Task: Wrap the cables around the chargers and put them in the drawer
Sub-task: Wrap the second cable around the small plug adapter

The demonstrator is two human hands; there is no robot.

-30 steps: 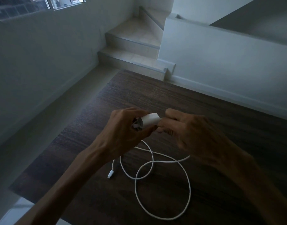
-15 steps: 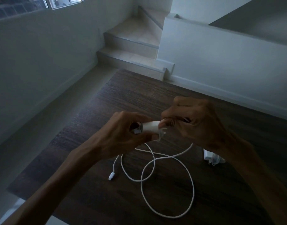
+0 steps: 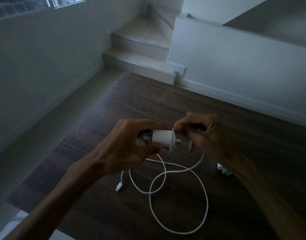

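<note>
My left hand (image 3: pixel 131 146) grips a white charger (image 3: pixel 161 137) above the dark wooden table (image 3: pixel 148 104), prongs toward my palm. My right hand (image 3: pixel 206 135) pinches the white cable (image 3: pixel 200 186) right at the charger's end, where one turn of it lies around the body. The remaining cable drops to the table in loose loops, and its free plug (image 3: pixel 119 187) rests near my left wrist. A second white charger (image 3: pixel 224 169) lies on the table, half hidden behind my right forearm. No drawer is in view.
The table's far edge stands close to tiled steps (image 3: pixel 140 49) and a low white wall (image 3: pixel 235 66). Light floor runs along the left side of the table. A window (image 3: pixel 27 4) sits at the top left.
My right hand swung up and over the charger's end, laying a turn of cable around it. The cable loops on the table shifted slightly, and the second charger came into sight.
</note>
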